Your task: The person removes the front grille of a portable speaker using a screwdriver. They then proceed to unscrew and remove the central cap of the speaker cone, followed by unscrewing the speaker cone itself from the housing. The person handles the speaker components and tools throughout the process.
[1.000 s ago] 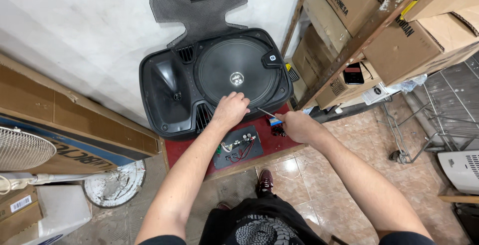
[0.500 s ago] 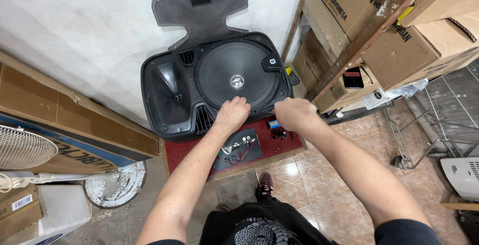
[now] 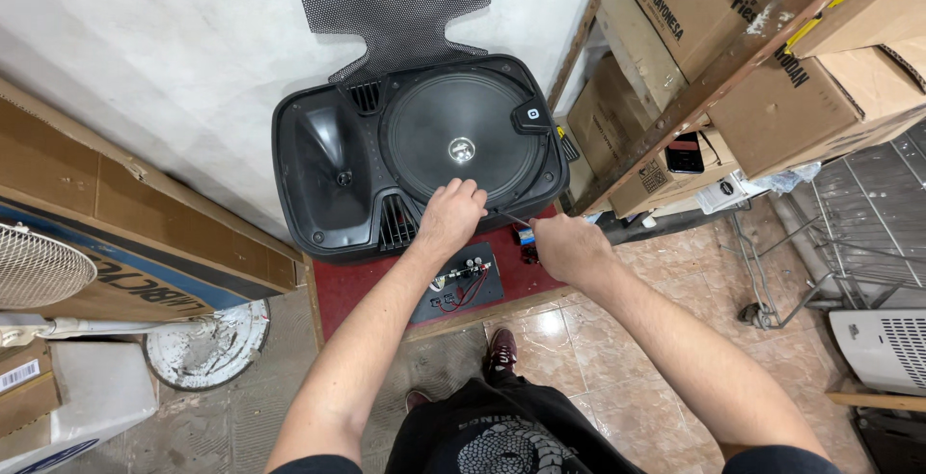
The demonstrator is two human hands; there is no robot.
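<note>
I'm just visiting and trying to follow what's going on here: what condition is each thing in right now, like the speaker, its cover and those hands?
Speaker cabinet: lying on its back, front uncovered, cone exposed.
Mesh grille: taken off, lying against the white wall.
Left hand: resting on the cabinet's lower rim.
Right hand: closed on a thin screwdriver aimed at the rim.
Black panel: out of the cabinet, flat on the red table, wires showing.

A white wall (image 3: 164, 69) rises behind; beige floor tiles (image 3: 694, 291) lie below, with cardboard boxes (image 3: 772, 69) on a wooden shelf (image 3: 719, 83) at right.
</note>
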